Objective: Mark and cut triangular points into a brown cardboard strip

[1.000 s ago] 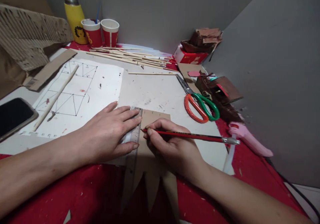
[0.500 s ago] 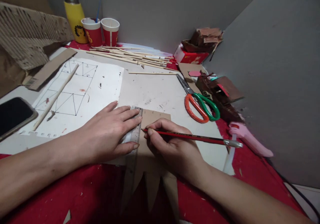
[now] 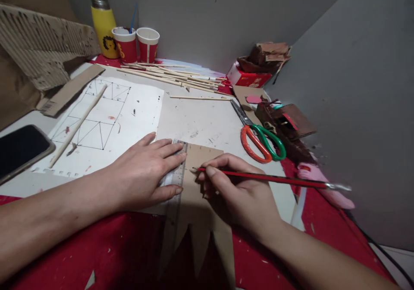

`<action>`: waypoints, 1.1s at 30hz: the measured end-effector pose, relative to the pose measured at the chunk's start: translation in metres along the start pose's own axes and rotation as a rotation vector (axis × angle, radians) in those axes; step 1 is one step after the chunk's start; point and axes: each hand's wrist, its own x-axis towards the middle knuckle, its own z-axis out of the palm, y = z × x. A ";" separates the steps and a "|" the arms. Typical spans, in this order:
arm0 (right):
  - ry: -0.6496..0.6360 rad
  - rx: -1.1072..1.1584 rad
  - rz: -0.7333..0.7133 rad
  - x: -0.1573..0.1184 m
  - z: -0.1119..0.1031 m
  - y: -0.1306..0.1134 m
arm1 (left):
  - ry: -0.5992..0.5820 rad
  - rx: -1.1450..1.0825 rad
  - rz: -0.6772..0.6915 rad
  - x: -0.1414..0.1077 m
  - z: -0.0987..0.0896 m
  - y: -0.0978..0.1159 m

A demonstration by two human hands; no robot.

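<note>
My left hand [image 3: 147,171] lies flat with its fingers stretched out, pressing a clear ruler [image 3: 177,178] against a piece of brown cardboard [image 3: 200,212]. The cardboard has pointed notches cut into its near end and small marks near its far edge. A red and black pencil [image 3: 274,178] is pinched in my right hand [image 3: 239,186]. Its tip is just right of the ruler, over the cardboard; whether it touches cannot be made out. Scissors [image 3: 261,139] with one orange and one green handle lie beyond my right hand.
Left of my hands are a paper with line drawings [image 3: 139,109], a rolled stick [image 3: 79,124] and a phone [image 3: 24,152]. Thin wooden sticks [image 3: 174,76], paper cups [image 3: 148,46] and a yellow bottle [image 3: 103,31] stand behind. A pink glue gun [image 3: 310,173] lies right.
My right hand and the pencil have moved to the right, so the tip is farther from the ruler. My left hand stays on the ruler. The whole view has shifted slightly.
</note>
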 end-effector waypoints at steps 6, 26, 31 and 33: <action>0.146 0.081 -0.116 0.001 -0.012 -0.002 | 0.047 -0.074 -0.056 -0.001 0.000 -0.001; 0.095 0.209 -0.102 0.018 -0.029 -0.019 | 0.244 -0.379 -0.333 0.011 0.000 0.007; 0.088 0.316 0.013 0.008 -0.042 -0.025 | 0.365 -0.538 -0.418 0.024 0.005 0.006; 0.088 0.357 0.043 0.003 -0.045 -0.024 | 0.405 -0.622 -0.440 0.027 0.005 0.006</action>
